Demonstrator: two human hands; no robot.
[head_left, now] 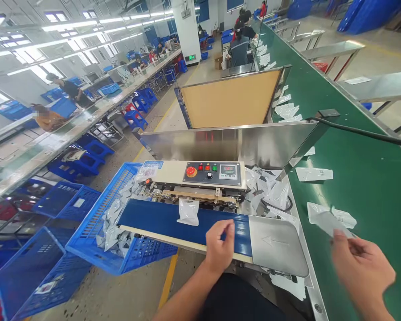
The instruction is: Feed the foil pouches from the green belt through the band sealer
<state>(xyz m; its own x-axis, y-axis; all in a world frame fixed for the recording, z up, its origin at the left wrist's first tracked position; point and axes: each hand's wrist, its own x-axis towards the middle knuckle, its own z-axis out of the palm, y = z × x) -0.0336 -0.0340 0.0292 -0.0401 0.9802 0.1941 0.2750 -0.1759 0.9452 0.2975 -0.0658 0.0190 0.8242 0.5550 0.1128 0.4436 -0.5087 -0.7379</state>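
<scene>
My left hand (pixel 219 244) hovers over the right part of the blue belt (pixel 153 218), its thumb and fingers curled toward each other with a gap and nothing between them. At the right, my right hand (pixel 362 263) pinches a white packet (pixel 330 223) above the green conveyor (pixel 354 174); another packet (pixel 345 217) lies just behind it. One white pouch (pixel 188 211) hangs from the sealing machine (pixel 214 174) onto the blue belt. A metal plate (pixel 277 245) with an arrow adjoins the belt's right end.
A blue crate (pixel 83 236) of white packets stands left of the machine. Loose packets (pixel 267 189) are heaped at its right. Metal panels (pixel 227 142) rise behind, and a black cable (pixel 364 130) crosses the conveyor. Several people sit or stand farther off.
</scene>
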